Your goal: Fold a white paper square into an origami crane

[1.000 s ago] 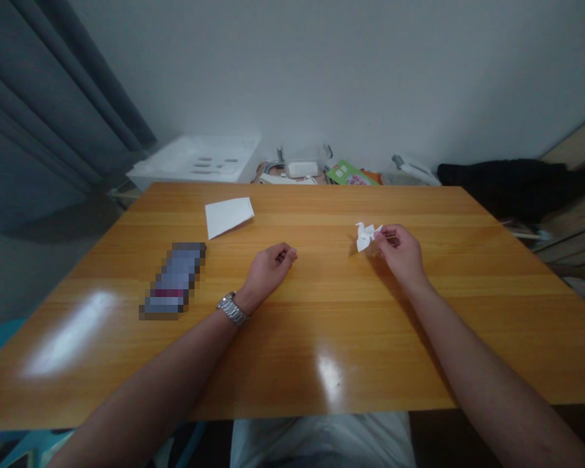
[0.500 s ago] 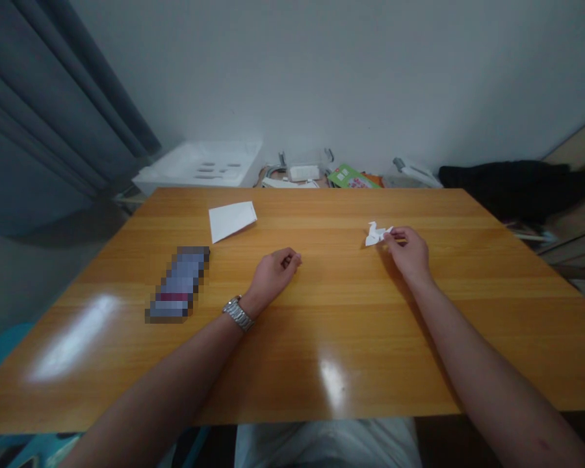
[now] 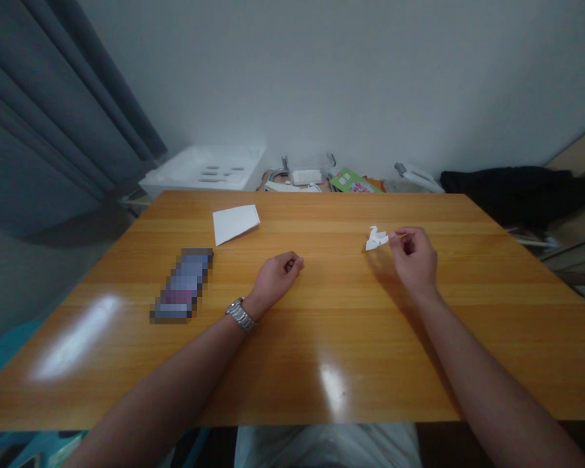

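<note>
A small white origami bird (image 3: 376, 239) stands on the wooden table (image 3: 331, 299), right of centre. My right hand (image 3: 416, 260) hovers just to the right of it, slightly above the tabletop. Its thumb and forefinger are pinched together close to the bird's right end, and I see no paper between them. My left hand (image 3: 276, 276) rests near the middle of the table with curled fingers and nothing visible in them. A silver watch (image 3: 240, 315) is on that wrist.
A folded white paper (image 3: 236, 223) lies at the back left, with a blurred-out phone (image 3: 184, 285) in front of it. Beyond the far edge are a white tray (image 3: 209, 166), a green booklet (image 3: 355, 181) and other clutter. Dark cloth (image 3: 517, 188) sits at the right.
My right hand has come off the origami bird, rising a little and shifting right. The bird stays in place. The left hand holds its position while the view tilts slightly.
</note>
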A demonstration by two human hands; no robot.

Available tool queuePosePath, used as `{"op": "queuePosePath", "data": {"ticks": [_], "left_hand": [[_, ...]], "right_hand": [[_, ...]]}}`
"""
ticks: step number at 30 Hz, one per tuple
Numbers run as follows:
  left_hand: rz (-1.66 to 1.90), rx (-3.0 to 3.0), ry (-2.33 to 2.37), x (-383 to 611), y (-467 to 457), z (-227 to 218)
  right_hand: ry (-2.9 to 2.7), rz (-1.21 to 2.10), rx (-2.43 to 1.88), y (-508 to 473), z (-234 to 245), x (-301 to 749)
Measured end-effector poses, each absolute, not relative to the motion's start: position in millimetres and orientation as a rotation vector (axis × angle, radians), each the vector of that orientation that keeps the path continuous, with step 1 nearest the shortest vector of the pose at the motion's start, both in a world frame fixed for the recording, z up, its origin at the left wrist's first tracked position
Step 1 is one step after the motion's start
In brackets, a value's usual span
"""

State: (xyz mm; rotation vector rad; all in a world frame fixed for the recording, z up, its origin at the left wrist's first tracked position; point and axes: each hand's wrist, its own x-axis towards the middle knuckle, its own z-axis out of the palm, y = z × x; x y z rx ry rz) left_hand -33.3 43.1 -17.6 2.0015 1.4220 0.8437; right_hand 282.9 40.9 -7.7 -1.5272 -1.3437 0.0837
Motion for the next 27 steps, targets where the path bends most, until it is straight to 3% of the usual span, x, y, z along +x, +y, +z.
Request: {"op": "queuePosePath", "data": {"ticks": [4, 10, 27], "left_hand": [[0.843, 2.018, 1.421, -33.7, 44.1, -19.9], [0.847, 2.019, 1.41, -34.1, 44.9, -21.7], [0.886, 1.981, 1.353, -39.5, 46.4, -2.4]], "right_hand": [[-1.741, 0.315, -1.346, 26.4, -8.6, 256.5], [-2.261, 0.387, -1.105, 21.2, -20.4, 226.5], [-2.343, 0.493, -1.118, 22.7, -32.8, 226.2]]}}
